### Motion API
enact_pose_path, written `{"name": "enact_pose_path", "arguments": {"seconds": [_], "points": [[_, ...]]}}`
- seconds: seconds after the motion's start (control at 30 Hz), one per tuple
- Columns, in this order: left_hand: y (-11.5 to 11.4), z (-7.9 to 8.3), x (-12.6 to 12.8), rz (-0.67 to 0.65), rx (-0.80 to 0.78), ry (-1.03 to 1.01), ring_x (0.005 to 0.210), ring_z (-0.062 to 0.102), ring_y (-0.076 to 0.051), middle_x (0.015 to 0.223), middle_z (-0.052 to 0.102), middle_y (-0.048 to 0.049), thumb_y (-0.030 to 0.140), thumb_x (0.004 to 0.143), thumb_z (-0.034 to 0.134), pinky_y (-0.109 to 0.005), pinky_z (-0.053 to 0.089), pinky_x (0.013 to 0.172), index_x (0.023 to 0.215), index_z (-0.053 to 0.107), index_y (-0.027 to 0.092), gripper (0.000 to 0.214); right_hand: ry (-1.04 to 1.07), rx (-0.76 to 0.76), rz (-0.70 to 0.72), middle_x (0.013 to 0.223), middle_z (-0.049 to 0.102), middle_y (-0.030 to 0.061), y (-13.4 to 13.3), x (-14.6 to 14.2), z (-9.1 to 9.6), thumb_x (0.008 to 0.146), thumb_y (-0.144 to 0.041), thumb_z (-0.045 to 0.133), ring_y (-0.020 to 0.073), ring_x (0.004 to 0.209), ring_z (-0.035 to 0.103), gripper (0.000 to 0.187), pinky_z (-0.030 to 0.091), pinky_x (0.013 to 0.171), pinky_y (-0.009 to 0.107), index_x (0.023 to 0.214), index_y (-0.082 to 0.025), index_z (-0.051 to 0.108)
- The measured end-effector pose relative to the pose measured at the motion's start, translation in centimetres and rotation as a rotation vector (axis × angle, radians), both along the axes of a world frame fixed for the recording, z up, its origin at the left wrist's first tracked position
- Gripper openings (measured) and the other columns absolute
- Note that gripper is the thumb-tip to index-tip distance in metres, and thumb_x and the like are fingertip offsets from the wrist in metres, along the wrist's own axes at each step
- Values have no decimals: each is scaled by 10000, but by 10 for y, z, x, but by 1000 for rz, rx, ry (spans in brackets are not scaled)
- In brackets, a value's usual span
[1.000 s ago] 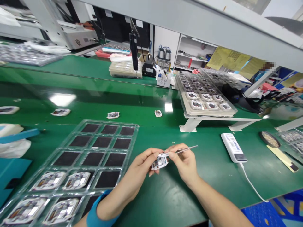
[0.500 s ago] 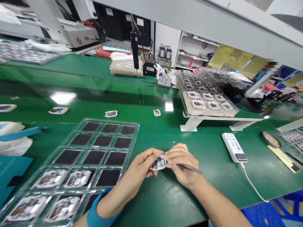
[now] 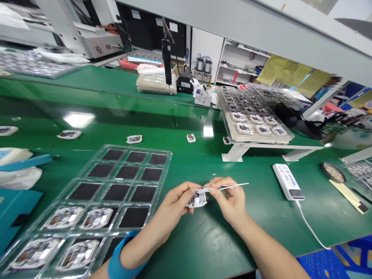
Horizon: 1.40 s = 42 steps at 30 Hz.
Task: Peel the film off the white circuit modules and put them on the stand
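My left hand pinches a small white electronic module by its edge, with its circuit parts facing up. My right hand is shut on slim metal tweezers. Their tips lie at the module's upper edge, partly hidden by my fingers. A clear plastic tray lies to the left of my hands, its cells lined with black pads. Similar modules sit in its nearest cells.
Several loose modules lie on the far green bench. A white power bank with a white cable stands to my right. Stacked trays of modules rest on a white stand. A blue crate sits past the near edge.
The tweezers have swung from pointing lower right to pointing upper right, with their tips brought to the module's upper edge. My hands stay in nearly the same place.
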<state>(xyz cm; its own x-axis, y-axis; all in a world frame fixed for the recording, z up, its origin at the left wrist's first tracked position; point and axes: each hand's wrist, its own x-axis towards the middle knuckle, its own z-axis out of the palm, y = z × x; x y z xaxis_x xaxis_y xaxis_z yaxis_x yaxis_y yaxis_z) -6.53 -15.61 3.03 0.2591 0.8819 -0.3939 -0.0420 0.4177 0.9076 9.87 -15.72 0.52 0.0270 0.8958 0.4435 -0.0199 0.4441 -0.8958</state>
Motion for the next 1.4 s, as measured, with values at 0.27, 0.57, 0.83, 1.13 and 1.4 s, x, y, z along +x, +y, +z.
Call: {"name": "enact_pose_path", "arguments": {"seconds": [0.27, 0.57, 0.83, 1.13, 1.4], "points": [[4, -5, 1, -44, 59, 39, 587, 447, -111, 654, 525, 43, 518, 773, 618, -226, 366, 556, 805, 657, 176, 346, -77, -19, 72, 844, 772, 43, -1, 2, 6, 860, -216, 707, 188, 780, 743, 37, 612, 708, 326, 857, -224, 671], [5, -1, 0, -31, -12, 46, 541, 446, -100, 631, 542, 45, 544, 727, 648, -222, 330, 531, 787, 651, 176, 373, 28, -191, 121, 850, 765, 44, 3, 7, 4, 843, -345, 727, 191, 812, 742, 148, 610, 729, 332, 842, -224, 642], [5, -1, 1, -35, 21, 52, 605, 454, -114, 658, 537, 37, 524, 754, 628, -219, 341, 551, 766, 642, 177, 348, -114, 7, 57, 782, 781, 16, 2, 4, 4, 861, -219, 705, 193, 777, 758, 48, 580, 889, 407, 832, -236, 671], [3, 0, -2, -55, 21, -15, 589, 478, -117, 665, 559, 31, 434, 773, 645, -230, 328, 531, 912, 660, 175, 295, -98, -69, 15, 860, 777, 50, 2, 4, 2, 875, -260, 681, 207, 830, 750, 53, 601, 841, 398, 872, -224, 642], [2, -2, -2, -49, 47, -7, 591, 485, -123, 695, 582, 16, 427, 775, 646, -242, 333, 526, 940, 676, 163, 313, -105, 5, -22, 799, 773, 23, 1, 1, 2, 880, -229, 672, 195, 778, 756, 36, 591, 869, 407, 852, -229, 649]]}}
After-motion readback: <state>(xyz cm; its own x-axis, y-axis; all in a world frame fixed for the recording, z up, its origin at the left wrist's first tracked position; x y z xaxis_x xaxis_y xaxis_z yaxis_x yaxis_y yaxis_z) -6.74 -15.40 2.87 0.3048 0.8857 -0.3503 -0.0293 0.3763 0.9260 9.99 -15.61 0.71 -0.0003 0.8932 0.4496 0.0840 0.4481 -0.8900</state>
